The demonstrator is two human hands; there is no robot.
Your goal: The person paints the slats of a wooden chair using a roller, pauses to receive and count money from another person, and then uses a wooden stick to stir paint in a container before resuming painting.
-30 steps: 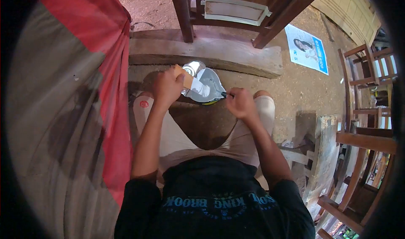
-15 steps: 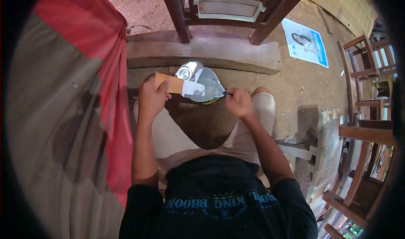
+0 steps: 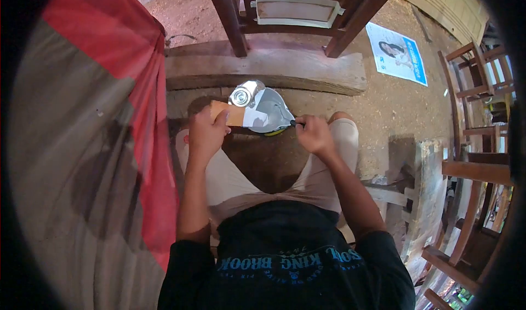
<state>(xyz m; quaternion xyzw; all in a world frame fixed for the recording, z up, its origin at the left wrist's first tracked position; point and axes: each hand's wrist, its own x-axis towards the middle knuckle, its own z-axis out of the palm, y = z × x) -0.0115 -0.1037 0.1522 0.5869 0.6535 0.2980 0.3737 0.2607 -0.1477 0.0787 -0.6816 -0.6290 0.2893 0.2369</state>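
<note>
My left hand [image 3: 207, 129] is closed on a flat orange piece [image 3: 228, 114] with a white end, possibly a card or scraper. That white end lies over a shallow grey container [image 3: 268, 104] with a pale, pointed rim. My right hand [image 3: 315, 133] pinches a small dark handle [image 3: 296, 122] at the container's right edge. What the handle belongs to is hard to make out. A shiny silver can [image 3: 241, 96] rests against the container's upper left side. Some yellow shows beneath the container.
Ahead, a thick wooden beam [image 3: 263, 66] lies across the ground under a dark wooden chair frame [image 3: 296, 11] with taped edges. A poster [image 3: 396, 54] lies to its right. Red and brown cloth [image 3: 145, 162] hangs at left. Wooden chairs [image 3: 476, 170] stand at right.
My left hand has shifted slightly right and down with the orange piece, so its white end sits a little further over the container. My right hand has barely moved.
</note>
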